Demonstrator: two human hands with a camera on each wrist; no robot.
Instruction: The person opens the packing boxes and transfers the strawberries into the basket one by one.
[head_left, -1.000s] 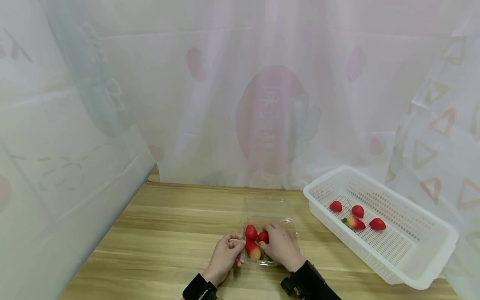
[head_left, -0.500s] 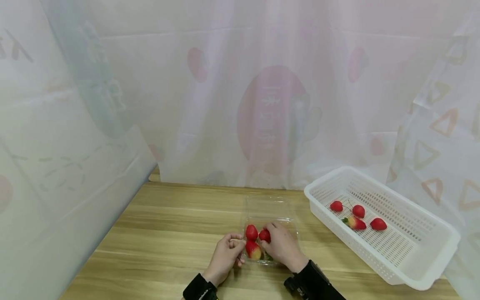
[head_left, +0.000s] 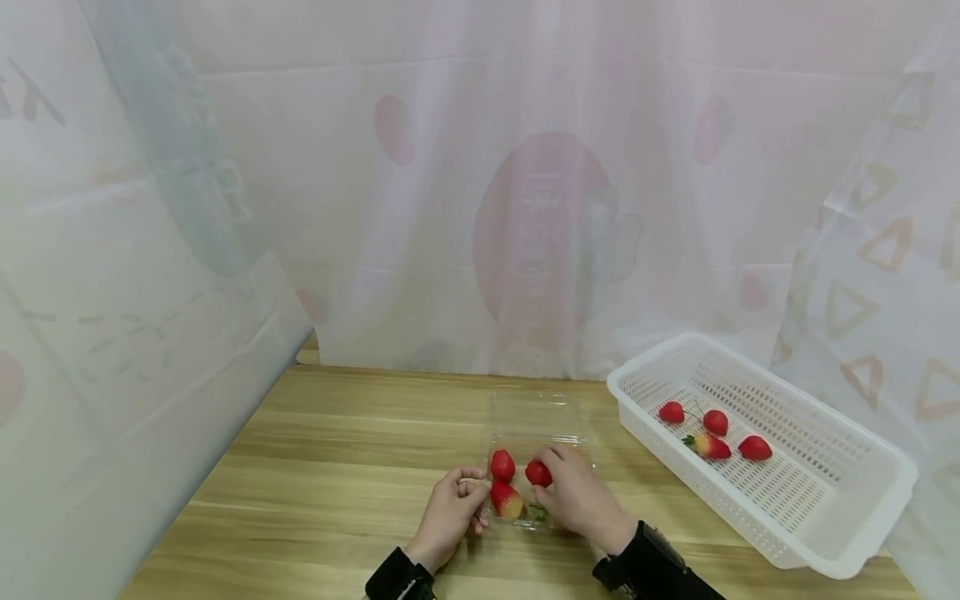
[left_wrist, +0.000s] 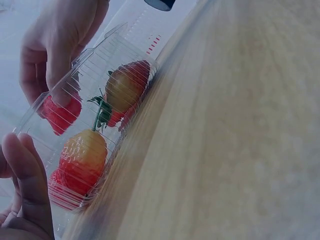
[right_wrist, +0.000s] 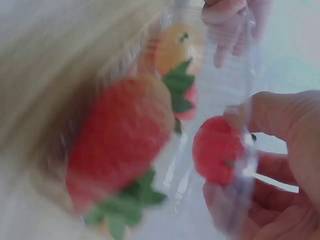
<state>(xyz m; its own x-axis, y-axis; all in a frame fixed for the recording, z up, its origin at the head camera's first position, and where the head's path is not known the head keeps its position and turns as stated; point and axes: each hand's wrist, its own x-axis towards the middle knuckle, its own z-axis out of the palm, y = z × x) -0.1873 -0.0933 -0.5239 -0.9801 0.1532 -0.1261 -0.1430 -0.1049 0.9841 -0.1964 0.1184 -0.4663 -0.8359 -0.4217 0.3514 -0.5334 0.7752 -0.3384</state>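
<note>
A clear hinged plastic box (head_left: 517,527) lies with its lid laid back on the table. My right hand (head_left: 577,493) pinches a red strawberry (head_left: 538,473) between thumb and fingers, inside the box near its upper rim. My left hand (head_left: 448,508) grips the box's left edge with curled fingers. On the box's left side sit a red-and-yellow strawberry (head_left: 507,502) and a smaller red fruit (head_left: 502,466). Another large strawberry (right_wrist: 122,135) with green leaves lies on the box's right side, mostly hidden by my right hand in the head view.
A white perforated basket (head_left: 862,500) stands at the right, holding several red fruits, among them a red-and-yellow strawberry (head_left: 708,447). The wooden table (head_left: 300,483) extends left of the box. Printed curtains hang behind and at both sides.
My right hand has moved slightly right with the strawberry, away from the fruits on the left. Green leaves now show below it. My left hand has stayed put.
</note>
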